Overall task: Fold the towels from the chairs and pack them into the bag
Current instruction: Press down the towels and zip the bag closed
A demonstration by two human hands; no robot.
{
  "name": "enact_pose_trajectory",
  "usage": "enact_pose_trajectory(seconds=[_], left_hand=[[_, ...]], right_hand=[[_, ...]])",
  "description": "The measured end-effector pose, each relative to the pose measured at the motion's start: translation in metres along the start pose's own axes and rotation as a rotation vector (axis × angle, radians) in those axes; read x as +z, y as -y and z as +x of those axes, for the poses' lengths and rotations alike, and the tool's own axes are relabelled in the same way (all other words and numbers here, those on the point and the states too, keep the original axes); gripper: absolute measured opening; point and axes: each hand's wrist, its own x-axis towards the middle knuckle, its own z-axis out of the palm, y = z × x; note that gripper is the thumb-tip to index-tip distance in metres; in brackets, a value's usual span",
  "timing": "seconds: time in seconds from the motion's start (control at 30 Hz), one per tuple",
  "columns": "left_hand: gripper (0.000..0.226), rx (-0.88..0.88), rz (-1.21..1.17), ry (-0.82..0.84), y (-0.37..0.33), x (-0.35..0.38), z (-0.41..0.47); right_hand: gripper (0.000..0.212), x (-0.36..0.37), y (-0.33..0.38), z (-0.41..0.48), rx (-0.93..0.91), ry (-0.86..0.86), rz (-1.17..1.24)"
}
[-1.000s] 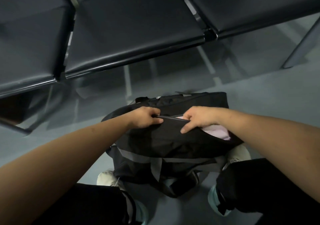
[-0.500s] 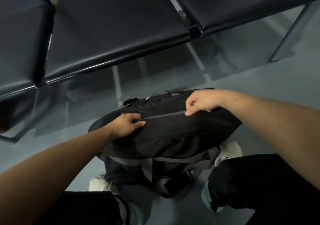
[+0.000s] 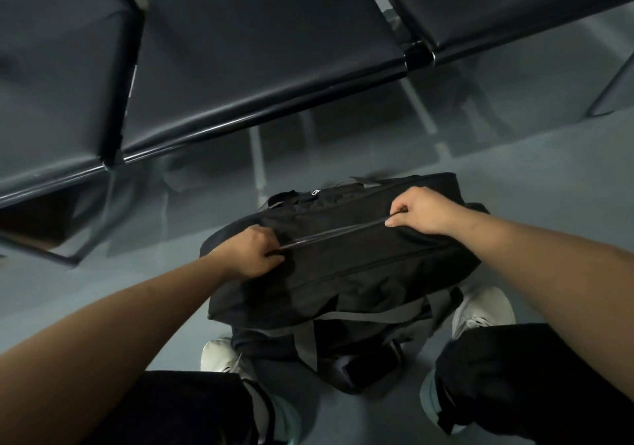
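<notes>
The black bag [image 3: 343, 273] sits on the grey floor [image 3: 549, 170] between the person's white shoes [image 3: 480, 311], in front of a row of dark chairs [image 3: 257, 50]. Its soft top is creased. A zipper [image 3: 336, 233] runs closed along the stretch between the hands, and grey straps [image 3: 370, 317] hang down the near side. The left hand [image 3: 245, 254] clutches the fabric at the zipper's left end. The right hand [image 3: 423, 211] pinches the zipper at its right end.

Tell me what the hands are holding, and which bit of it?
Both hold the black bag. The left hand grips fabric at one end of the zipper; the right hand pinches the other end, probably its pull.
</notes>
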Motion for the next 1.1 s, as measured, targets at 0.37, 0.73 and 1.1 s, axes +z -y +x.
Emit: enact_pose_trajectory(seconds=[0.37, 0.73, 1.1], left_hand=[[0.014, 0.176, -0.036, -0.036, -0.111, -0.001, 0.092], [0.032, 0.292, -0.103, -0.131, -0.170, 0.004, 0.130], [0.023, 0.346, -0.148, -0.156, -0.190, 0.041, 0.160]], right_hand=[[0.022, -0.012, -0.023, 0.002, 0.035, -0.007, 0.099], [0.004, -0.031, -0.070, -0.001, 0.095, 0.018, 0.273], [0.031, -0.036, -0.154, 0.000, 0.535, -0.327, 0.445]])
